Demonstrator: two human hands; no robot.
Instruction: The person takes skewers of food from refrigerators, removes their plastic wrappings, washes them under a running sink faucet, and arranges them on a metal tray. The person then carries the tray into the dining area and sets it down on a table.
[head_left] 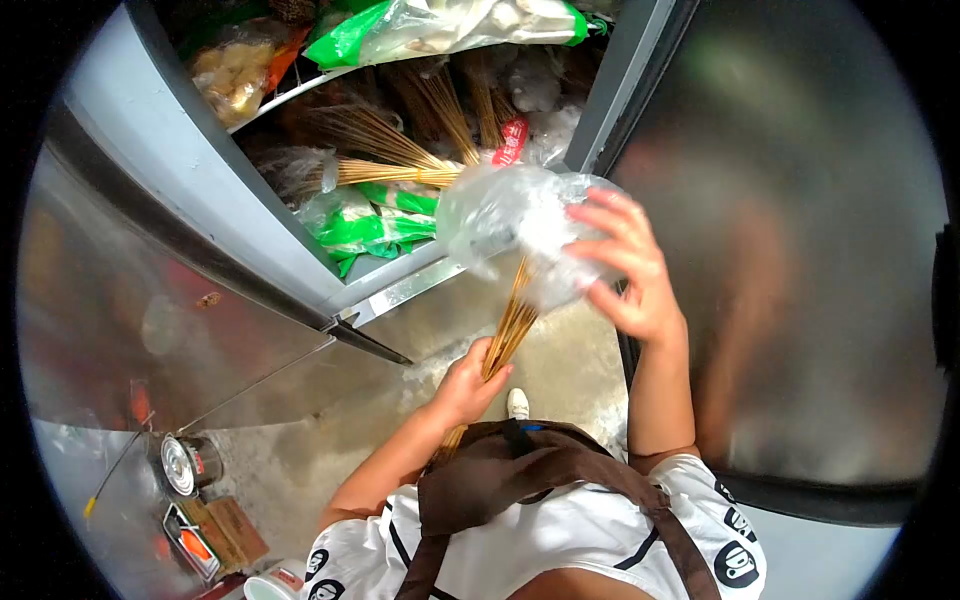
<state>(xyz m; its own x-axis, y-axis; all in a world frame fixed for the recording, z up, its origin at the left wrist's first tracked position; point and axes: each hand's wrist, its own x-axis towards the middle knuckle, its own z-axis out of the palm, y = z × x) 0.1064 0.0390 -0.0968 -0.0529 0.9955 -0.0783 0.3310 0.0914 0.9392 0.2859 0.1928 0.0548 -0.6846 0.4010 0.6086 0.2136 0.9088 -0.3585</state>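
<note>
My left hand (470, 385) is closed around a bundle of thin wooden skewers (515, 325), held at a slant in front of the open fridge. A clear plastic bag (520, 225) covers the upper end of the bundle, so whatever is on the tips is hidden. Against the bag's right side, my right hand (630, 265) has its fingers spread and its thumb apart. Behind the bag, more bundles of skewers (400, 170) lie on the lower fridge shelf, their ends pointing outward.
Green-and-white packages (370, 225) lie on the fridge's lower shelf, and another (450, 28) sits above. The left fridge door (170, 300) stands open. A steel door (820, 300) is at right. A tin can (190, 465) and a white bucket (275, 583) stand at lower left.
</note>
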